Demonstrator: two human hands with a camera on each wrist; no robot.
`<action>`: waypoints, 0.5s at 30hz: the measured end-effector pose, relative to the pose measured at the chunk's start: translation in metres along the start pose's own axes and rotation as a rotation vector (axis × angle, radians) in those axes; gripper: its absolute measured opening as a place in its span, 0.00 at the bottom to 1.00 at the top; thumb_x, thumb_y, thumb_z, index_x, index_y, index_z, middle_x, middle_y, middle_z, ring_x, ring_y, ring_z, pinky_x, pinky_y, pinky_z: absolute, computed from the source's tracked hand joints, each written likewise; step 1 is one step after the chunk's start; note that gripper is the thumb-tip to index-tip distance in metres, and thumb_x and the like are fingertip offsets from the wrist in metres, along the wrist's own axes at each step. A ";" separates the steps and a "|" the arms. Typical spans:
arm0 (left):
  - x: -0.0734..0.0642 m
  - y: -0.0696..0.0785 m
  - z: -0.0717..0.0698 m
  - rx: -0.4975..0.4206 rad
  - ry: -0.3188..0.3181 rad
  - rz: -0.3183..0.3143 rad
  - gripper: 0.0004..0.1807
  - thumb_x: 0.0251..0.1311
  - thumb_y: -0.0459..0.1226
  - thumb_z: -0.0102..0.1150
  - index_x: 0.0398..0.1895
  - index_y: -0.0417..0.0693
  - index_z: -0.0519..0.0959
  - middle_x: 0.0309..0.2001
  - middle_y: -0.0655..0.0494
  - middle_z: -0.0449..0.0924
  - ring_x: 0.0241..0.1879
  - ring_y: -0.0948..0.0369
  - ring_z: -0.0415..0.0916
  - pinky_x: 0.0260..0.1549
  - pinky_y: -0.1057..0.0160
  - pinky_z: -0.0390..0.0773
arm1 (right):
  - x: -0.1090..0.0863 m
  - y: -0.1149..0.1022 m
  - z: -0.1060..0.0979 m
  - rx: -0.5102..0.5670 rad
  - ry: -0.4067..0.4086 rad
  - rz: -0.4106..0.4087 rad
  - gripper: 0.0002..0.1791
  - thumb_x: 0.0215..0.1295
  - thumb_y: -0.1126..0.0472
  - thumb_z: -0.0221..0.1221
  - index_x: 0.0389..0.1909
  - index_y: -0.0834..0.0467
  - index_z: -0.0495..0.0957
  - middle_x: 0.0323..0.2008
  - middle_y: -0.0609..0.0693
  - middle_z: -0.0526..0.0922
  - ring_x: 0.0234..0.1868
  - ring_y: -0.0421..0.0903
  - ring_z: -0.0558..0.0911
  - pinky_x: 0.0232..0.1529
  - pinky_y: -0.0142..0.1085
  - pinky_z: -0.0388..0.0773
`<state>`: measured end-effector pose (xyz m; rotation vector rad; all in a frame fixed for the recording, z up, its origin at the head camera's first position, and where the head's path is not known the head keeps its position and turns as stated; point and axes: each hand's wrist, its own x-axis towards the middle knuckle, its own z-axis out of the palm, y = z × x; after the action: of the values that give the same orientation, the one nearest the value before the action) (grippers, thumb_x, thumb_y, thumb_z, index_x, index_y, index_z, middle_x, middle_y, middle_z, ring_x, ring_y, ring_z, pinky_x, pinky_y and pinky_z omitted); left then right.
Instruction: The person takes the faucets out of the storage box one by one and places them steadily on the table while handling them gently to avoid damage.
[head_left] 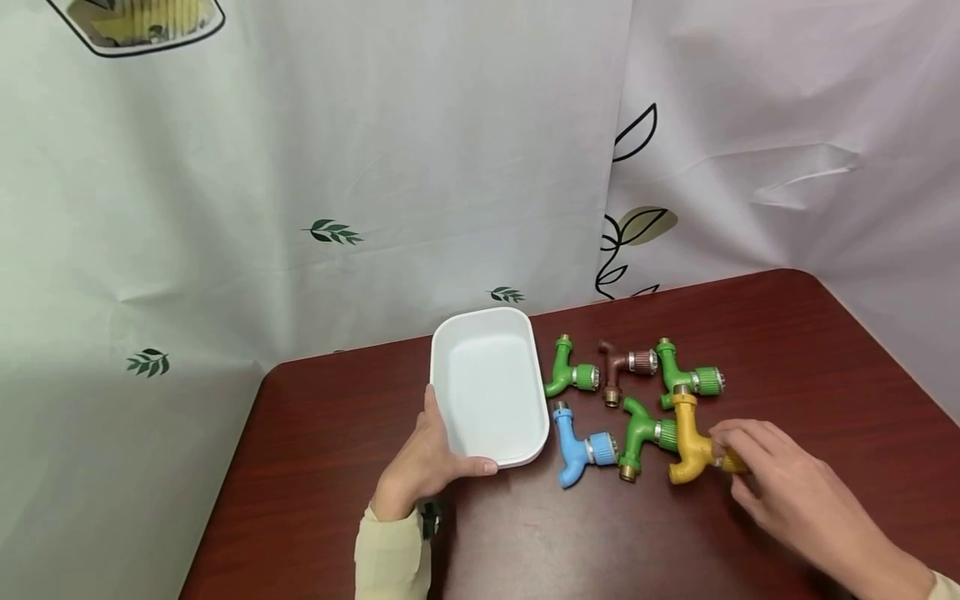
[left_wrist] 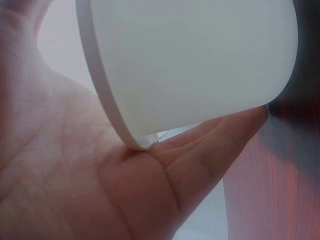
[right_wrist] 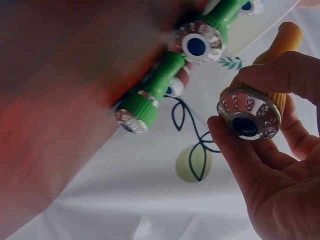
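Note:
My left hand (head_left: 427, 458) grips the near left corner of a white plastic tray (head_left: 491, 387), the thumb along its near edge and the fingers down its left side. In the left wrist view the tray's outer wall (left_wrist: 200, 60) lies against those fingers (left_wrist: 210, 150). A yellow tap (head_left: 692, 442) is in my right hand (head_left: 795, 492), which pinches its ribbed knob between thumb and fingers. The right wrist view shows the knob's silver end cap (right_wrist: 250, 117) with a dark blue centre. Within the tray there is only its bare white floor.
Between tray and right hand lie several more taps: a blue one (head_left: 573, 450), a brown one (head_left: 617, 367), and green ones, at the left (head_left: 562, 371), at the back right (head_left: 675, 375) and in front (head_left: 637, 433). A white patterned curtain (head_left: 450, 167) hangs behind the dark red table (head_left: 337, 433).

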<state>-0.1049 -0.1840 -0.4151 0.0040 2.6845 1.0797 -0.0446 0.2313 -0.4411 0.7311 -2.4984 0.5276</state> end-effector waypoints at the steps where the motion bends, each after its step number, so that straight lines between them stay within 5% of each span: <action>1: 0.000 0.000 0.000 0.000 0.001 0.000 0.83 0.34 0.48 0.86 0.78 0.37 0.27 0.72 0.29 0.53 0.68 0.42 0.60 0.63 0.46 0.65 | -0.002 0.001 0.000 -0.008 -0.009 0.007 0.20 0.40 0.65 0.65 0.39 0.51 0.77 0.46 0.47 0.79 0.47 0.45 0.75 0.33 0.34 0.73; 4: 0.000 0.000 0.000 0.000 0.003 0.000 0.83 0.34 0.48 0.87 0.78 0.37 0.27 0.72 0.29 0.53 0.68 0.42 0.60 0.63 0.46 0.65 | -0.005 0.003 -0.001 -0.035 -0.036 0.042 0.31 0.25 0.72 0.71 0.37 0.51 0.76 0.45 0.48 0.79 0.46 0.46 0.74 0.31 0.36 0.74; 15: 0.000 0.000 0.001 0.006 -0.003 -0.024 0.83 0.34 0.49 0.86 0.79 0.38 0.27 0.73 0.29 0.52 0.68 0.42 0.61 0.63 0.45 0.65 | -0.015 0.007 -0.002 -0.074 -0.153 0.168 0.38 0.18 0.75 0.80 0.35 0.49 0.74 0.42 0.46 0.77 0.43 0.50 0.77 0.26 0.42 0.75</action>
<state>-0.1046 -0.1831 -0.4154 -0.0249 2.6781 1.0637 -0.0368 0.2440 -0.4494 0.5550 -2.7228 0.4492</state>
